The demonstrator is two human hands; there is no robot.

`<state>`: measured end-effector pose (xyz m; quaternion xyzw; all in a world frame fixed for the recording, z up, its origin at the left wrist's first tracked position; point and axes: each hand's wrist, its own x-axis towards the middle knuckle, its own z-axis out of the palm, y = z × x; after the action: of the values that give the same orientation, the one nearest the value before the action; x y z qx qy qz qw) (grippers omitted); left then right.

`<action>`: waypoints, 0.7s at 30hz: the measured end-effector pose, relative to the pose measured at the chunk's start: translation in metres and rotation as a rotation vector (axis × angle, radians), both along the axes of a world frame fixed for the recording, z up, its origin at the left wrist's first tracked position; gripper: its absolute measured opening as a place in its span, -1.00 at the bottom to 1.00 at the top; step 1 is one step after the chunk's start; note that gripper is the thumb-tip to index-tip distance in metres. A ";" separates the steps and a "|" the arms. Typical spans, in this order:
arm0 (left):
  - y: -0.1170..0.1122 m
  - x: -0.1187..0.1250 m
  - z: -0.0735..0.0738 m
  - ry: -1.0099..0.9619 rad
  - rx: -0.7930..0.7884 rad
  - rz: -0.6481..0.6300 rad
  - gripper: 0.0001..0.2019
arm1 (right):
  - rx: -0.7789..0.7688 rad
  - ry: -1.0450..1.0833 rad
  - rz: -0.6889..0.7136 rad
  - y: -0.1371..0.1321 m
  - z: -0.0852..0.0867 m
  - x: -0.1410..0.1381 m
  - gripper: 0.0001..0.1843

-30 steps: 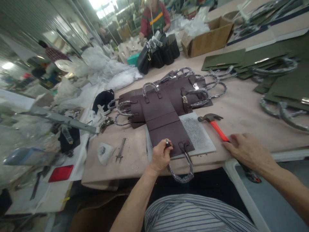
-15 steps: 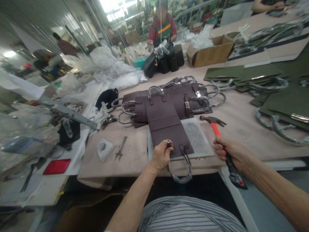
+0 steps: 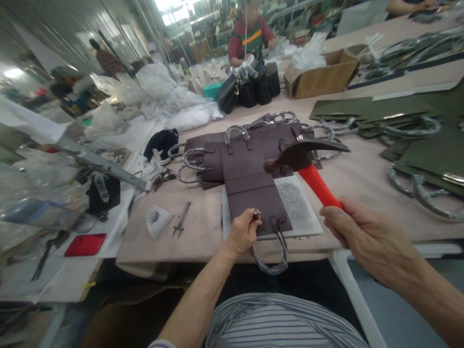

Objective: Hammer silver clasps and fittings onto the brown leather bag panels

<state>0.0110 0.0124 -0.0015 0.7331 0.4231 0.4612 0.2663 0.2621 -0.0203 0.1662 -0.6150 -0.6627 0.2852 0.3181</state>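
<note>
My left hand [image 3: 242, 233] is closed around a short metal punch [image 3: 255, 212], held upright on a dark brown leather bag panel [image 3: 253, 198]. A plastic-wrapped handle [image 3: 271, 266] on that panel hangs over the table's near edge. Beneath the panel lies a pale speckled slab [image 3: 299, 208]. Raised above the table, my right hand [image 3: 357, 227] grips a claw hammer [image 3: 308, 157] by its orange handle. The hammer head is up and to the right of the punch, apart from it. The punch's lower end is hidden by my fingers.
More brown bag panels [image 3: 212, 162] with wrapped handles lie behind. Left of the slab are a two-pronged metal tool [image 3: 181, 220] and a small plastic bag [image 3: 157, 221]. Green panels [image 3: 427, 159] are at the right, a cardboard box [image 3: 322, 77] farther back. A person [image 3: 250, 38] stands across the table.
My right hand has lifted the hammer up toward the camera, its head now higher and farther left. My left hand stays in place with the punch on the panel.
</note>
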 end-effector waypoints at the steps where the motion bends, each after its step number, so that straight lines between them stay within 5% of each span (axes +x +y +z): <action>1: 0.000 0.000 0.000 0.019 0.015 -0.007 -0.87 | 0.061 -0.063 0.013 -0.002 0.006 -0.001 -0.38; 4: -0.001 0.001 0.001 0.043 0.041 0.005 -0.86 | 0.275 -0.196 0.006 -0.006 0.019 -0.002 -0.47; 7: -0.002 0.003 0.003 0.050 0.051 0.017 -0.86 | 0.421 -0.261 0.058 -0.009 0.010 -0.004 -0.55; 12: -0.003 0.004 0.001 0.036 0.064 0.025 -0.86 | 0.345 -0.430 0.281 -0.010 -0.013 -0.003 -0.56; 18: -0.003 0.004 0.000 0.047 0.085 0.039 -0.88 | 0.552 -0.352 0.016 -0.018 -0.002 -0.009 -0.63; 21: -0.003 0.004 0.001 0.050 0.081 0.039 -0.89 | 0.477 -0.422 0.201 -0.017 -0.010 -0.007 -0.56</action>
<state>0.0155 0.0094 -0.0003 0.7462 0.4246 0.4646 0.2168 0.2547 -0.0377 0.1557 -0.5004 -0.8193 0.0183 0.2794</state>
